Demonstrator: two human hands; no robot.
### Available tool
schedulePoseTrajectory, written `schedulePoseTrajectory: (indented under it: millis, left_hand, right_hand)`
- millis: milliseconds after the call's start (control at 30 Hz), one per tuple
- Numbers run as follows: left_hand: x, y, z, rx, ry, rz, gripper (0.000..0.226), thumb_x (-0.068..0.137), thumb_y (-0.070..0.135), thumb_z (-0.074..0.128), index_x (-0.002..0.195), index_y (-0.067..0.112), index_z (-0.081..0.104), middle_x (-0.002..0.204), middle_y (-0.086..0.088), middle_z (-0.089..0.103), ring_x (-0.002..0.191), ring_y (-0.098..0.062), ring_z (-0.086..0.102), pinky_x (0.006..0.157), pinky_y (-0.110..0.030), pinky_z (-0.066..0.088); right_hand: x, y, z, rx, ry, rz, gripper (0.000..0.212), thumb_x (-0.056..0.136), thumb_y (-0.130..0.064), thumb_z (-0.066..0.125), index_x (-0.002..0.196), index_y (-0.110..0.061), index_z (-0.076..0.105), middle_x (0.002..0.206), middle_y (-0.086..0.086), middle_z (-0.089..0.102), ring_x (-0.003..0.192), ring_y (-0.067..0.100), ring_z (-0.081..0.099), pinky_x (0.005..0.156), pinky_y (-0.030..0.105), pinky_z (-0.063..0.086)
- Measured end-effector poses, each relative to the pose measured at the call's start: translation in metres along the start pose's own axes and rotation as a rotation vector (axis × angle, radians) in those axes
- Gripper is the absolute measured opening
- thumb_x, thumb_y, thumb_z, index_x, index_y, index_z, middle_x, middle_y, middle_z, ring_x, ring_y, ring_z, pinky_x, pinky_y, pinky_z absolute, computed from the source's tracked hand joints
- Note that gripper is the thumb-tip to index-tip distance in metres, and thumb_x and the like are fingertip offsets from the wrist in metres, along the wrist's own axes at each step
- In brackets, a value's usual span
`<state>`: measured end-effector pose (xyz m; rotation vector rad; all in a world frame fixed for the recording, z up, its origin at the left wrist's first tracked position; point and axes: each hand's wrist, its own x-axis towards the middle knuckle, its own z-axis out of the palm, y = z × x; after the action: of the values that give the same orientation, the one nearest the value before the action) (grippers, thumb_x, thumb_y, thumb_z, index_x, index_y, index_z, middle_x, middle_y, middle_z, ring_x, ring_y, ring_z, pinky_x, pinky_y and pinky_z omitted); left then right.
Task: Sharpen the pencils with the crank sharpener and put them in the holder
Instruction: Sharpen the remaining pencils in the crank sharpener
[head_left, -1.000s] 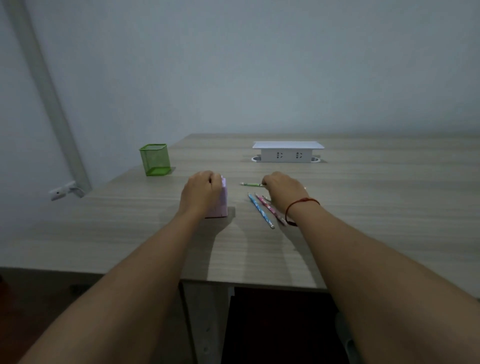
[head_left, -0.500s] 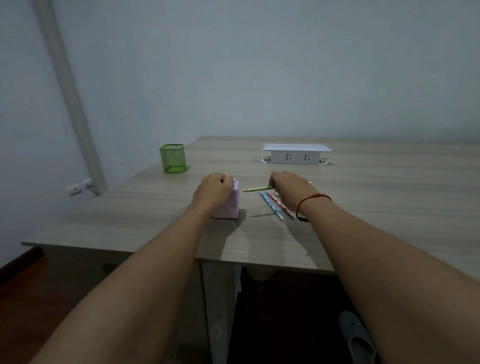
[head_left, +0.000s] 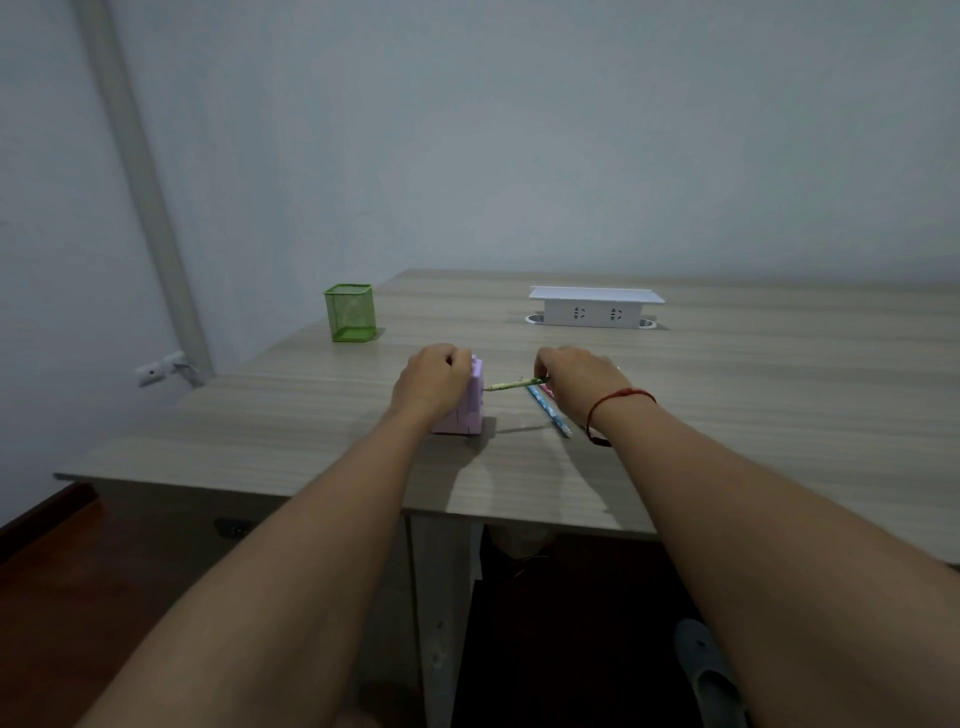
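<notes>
Head view: the pink sharpener (head_left: 470, 410) stands on the counter (head_left: 727, 415). The left hand (head_left: 434, 382) is curled over its top, its grip clenched around it. Just right of the sharpener, the right hand (head_left: 574, 382) has its grip pinched on a green pencil (head_left: 511, 385). The pencil's tip reaches the sharpener's right face; whether it is inserted cannot be told. A blue pencil (head_left: 550, 415) lies right of the sharpener. The green holder (head_left: 350, 313) stands well behind and left of the sharpener, and a socket box (head_left: 595, 309) behind and right.
</notes>
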<state>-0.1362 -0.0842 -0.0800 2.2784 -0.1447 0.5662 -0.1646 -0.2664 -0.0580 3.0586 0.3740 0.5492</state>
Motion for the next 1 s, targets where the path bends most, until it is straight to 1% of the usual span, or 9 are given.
schedulePoseTrajectory:
  millis: [167,300,433,533,700,833,900,1000]
  left_hand:
    - [0.001,-0.001,0.000,-0.015,0.015,-0.012,0.037,0.085,0.030,0.039,0.050,0.017,0.041,0.073,-0.009,0.055,0.075,-0.028,0.051,0.062,-0.029,0.033]
    - [0.000,0.000,0.001,-0.003,0.019,-0.019,0.037,0.087,0.027,0.039,0.052,0.018,0.043,0.074,-0.009,0.055,0.075,-0.029,0.050,0.060,-0.030,0.033]
    - [-0.001,0.000,0.001,0.002,0.024,-0.021,0.037,0.088,0.025,0.039,0.053,0.018,0.042,0.070,-0.006,0.053,0.071,-0.027,0.048,0.052,-0.028,0.028]
    - [-0.001,0.001,0.001,0.008,0.017,-0.013,0.037,0.089,0.026,0.039,0.053,0.018,0.043,0.070,-0.006,0.052,0.070,-0.026,0.047,0.053,-0.028,0.028]
    - [-0.001,0.000,0.001,-0.001,0.026,-0.016,0.038,0.089,0.026,0.039,0.053,0.018,0.042,0.072,-0.010,0.054,0.069,-0.027,0.046,0.054,-0.029,0.028]
    - [-0.003,0.002,0.002,0.026,0.042,-0.024,0.035,0.090,0.025,0.037,0.057,0.017,0.045,0.077,-0.010,0.056,0.074,-0.028,0.048,0.056,-0.030,0.029]
    - [-0.004,0.003,0.003,0.054,0.054,-0.022,0.031,0.091,0.025,0.036,0.064,0.016,0.048,0.084,-0.015,0.059,0.078,-0.029,0.050,0.061,-0.031,0.031]
    - [-0.004,0.005,0.005,0.075,0.069,-0.019,0.029,0.092,0.025,0.035,0.069,0.015,0.049,0.091,-0.019,0.061,0.083,-0.032,0.052,0.064,-0.032,0.033]
  right_hand:
    - [0.002,-0.002,0.001,-0.005,-0.011,0.005,0.020,0.097,-0.010,0.043,0.113,-0.013,0.055,0.116,0.010,0.059,0.103,0.029,0.057,0.087,0.039,0.046]
    - [0.002,0.000,0.002,-0.009,0.002,0.033,0.023,0.096,-0.006,0.043,0.114,-0.014,0.055,0.115,0.009,0.059,0.101,0.028,0.058,0.087,0.039,0.049]
    - [0.003,-0.001,0.003,-0.010,-0.010,0.041,0.024,0.096,-0.005,0.042,0.115,-0.013,0.054,0.115,0.010,0.059,0.101,0.029,0.058,0.089,0.041,0.050]
    - [0.003,-0.004,0.003,-0.010,-0.011,0.022,0.021,0.097,-0.008,0.043,0.114,-0.012,0.054,0.115,0.011,0.059,0.102,0.030,0.058,0.088,0.041,0.049]
    - [0.007,-0.013,0.005,0.001,0.014,0.006,0.025,0.096,-0.002,0.042,0.115,-0.013,0.054,0.115,0.011,0.059,0.102,0.029,0.058,0.086,0.038,0.048]
    - [0.009,-0.011,0.004,0.068,-0.026,0.003,0.022,0.097,-0.011,0.048,0.114,-0.016,0.062,0.116,0.010,0.061,0.103,0.029,0.059,0.082,0.034,0.047]
    - [0.010,-0.011,0.003,0.122,-0.057,-0.004,0.021,0.097,-0.015,0.050,0.112,-0.016,0.065,0.113,0.010,0.064,0.100,0.029,0.060,0.079,0.031,0.046]
    - [0.010,-0.012,0.006,0.159,-0.053,-0.013,0.022,0.097,-0.015,0.050,0.111,-0.015,0.067,0.108,0.010,0.067,0.096,0.028,0.062,0.076,0.030,0.045]
